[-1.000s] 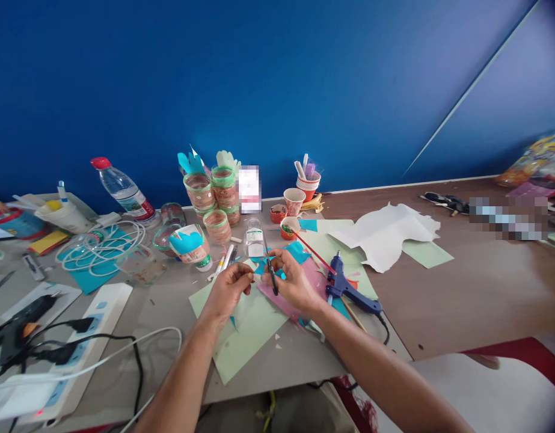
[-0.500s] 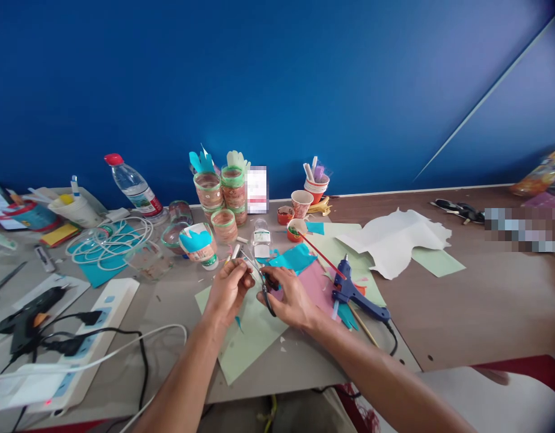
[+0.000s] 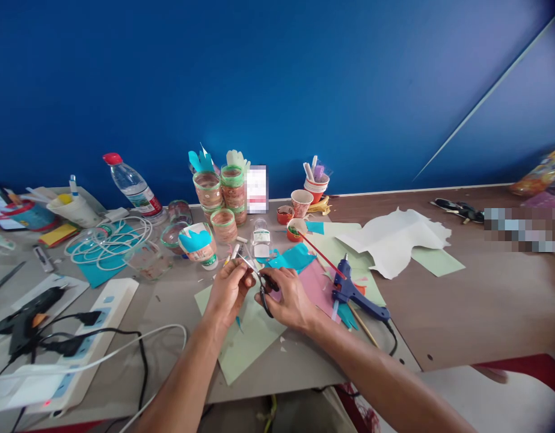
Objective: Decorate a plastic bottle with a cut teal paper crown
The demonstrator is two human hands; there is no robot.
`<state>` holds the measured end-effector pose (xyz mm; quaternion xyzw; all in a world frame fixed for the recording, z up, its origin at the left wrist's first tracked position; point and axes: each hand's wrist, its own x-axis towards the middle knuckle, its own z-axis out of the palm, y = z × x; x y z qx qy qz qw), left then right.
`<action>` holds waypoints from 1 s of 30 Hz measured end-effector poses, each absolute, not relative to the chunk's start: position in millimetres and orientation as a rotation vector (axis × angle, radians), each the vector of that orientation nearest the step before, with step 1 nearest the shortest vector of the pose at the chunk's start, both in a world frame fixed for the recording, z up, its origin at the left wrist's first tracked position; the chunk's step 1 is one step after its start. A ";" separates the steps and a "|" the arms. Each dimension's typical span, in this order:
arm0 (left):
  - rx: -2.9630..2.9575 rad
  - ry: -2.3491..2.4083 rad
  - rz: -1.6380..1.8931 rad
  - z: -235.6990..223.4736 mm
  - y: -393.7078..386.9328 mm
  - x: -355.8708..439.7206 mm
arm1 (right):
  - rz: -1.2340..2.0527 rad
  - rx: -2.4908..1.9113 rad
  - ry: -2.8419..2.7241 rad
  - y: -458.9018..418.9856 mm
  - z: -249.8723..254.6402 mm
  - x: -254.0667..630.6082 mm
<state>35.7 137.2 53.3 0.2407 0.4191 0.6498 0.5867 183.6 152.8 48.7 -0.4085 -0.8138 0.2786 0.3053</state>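
Note:
In the middle of the head view, my right hand point(image 3: 293, 299) is closed around the black handles of a pair of scissors point(image 3: 265, 300). Their metal blades point up and left toward my left hand point(image 3: 227, 291). The fingers of that hand are pinched together beside the blades; whatever they hold is too small and covered to make out. Beneath both hands lies a sheet of pale green paper point(image 3: 250, 349) with a small blue scrap on it. Just beyond the blades stands a small clear bottle point(image 3: 261, 234), with cut blue paper point(image 3: 291, 257) to its right.
A blue glue gun point(image 3: 356, 294) lies right of my hands, near a crumpled white sheet point(image 3: 394, 237). Decorated cups point(image 3: 208, 191) are stacked behind. Leftward are a white power strip point(image 3: 101, 325), a black glue gun point(image 3: 29, 319), coiled white cable point(image 3: 110, 243) and a bottle point(image 3: 135, 189).
The scissors' blades, spread apart before, are closer together now, and the handles have shifted slightly left with my right hand. My left hand stays almost in place.

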 end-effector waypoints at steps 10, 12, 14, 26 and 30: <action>0.560 0.988 1.494 55.2 137.4 36.9 | 0.719 -1.076 -2.160 153.1 45.0 183.3; 0.560 0.985 1.502 54.9 137.4 36.7 | 0.707 -1.069 -2.165 152.9 44.2 182.8; 0.561 0.983 1.506 54.6 137.6 36.6 | 0.701 -1.065 -2.169 152.6 43.9 182.3; 0.555 0.963 1.520 53.5 138.4 34.0 | 0.703 -1.077 -2.194 151.4 43.2 181.0; 0.547 0.968 1.520 54.6 138.7 34.6 | 0.693 -1.089 -2.195 150.9 43.1 180.6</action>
